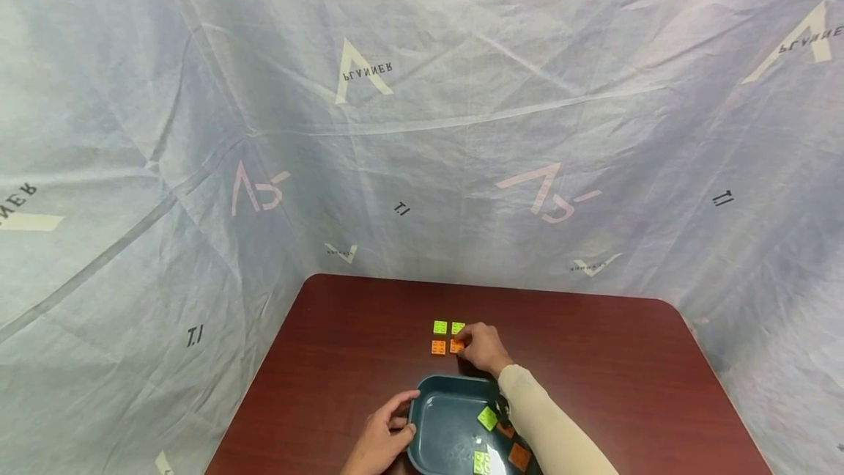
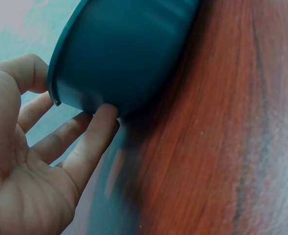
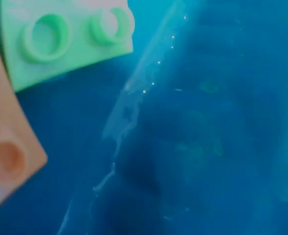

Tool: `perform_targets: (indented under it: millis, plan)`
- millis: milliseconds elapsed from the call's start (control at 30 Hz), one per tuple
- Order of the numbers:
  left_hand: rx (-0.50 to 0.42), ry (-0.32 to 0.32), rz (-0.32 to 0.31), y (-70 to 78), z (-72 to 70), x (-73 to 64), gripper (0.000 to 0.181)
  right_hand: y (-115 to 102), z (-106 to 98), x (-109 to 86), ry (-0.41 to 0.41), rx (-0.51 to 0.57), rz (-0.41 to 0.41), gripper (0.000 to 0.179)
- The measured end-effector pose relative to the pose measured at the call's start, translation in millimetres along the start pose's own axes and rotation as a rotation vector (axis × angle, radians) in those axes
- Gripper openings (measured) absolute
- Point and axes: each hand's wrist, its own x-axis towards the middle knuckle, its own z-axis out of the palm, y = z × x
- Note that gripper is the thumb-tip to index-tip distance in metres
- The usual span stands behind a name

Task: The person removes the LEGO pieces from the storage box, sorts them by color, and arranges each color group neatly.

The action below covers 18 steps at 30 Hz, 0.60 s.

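On the table, my right hand pinches an orange toy brick at the near right of a small square of bricks. Beside it to the left lies another orange brick. Two lime green bricks, the left one and the right one, form the row behind. My left hand grips the left side of a dark teal tray; in the left wrist view its fingertips touch the tray's outer wall. Inside the tray are green bricks and orange bricks, partly hidden by my right sleeve.
The dark red wooden table has rounded far corners. Grey printed sheeting hangs behind it and along both sides. In the right wrist view, a green brick and an orange brick appear close up against the blue tray floor.
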Motion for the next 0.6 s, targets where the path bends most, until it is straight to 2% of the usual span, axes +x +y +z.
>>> perform_targets:
  millis: [233, 467, 600]
  plan:
    - [-0.015, -0.006, -0.001, -1.2, 0.2, -1.7, 0.054, -6.1, -6.6, -8.3, -0.016, 0.072, 0.041, 0.028]
    - [-0.035, -0.020, 0.017, -0.3, -1.1, -0.2, 0.054, -17.8, -18.3, -12.1, -0.013, 0.060, -0.012, 0.032]
    - [-0.032, -0.028, 0.024, 0.6, -2.0, 0.4, 0.054, -28.8, -29.3, -18.9, -0.029, 0.099, 0.004, 0.036]
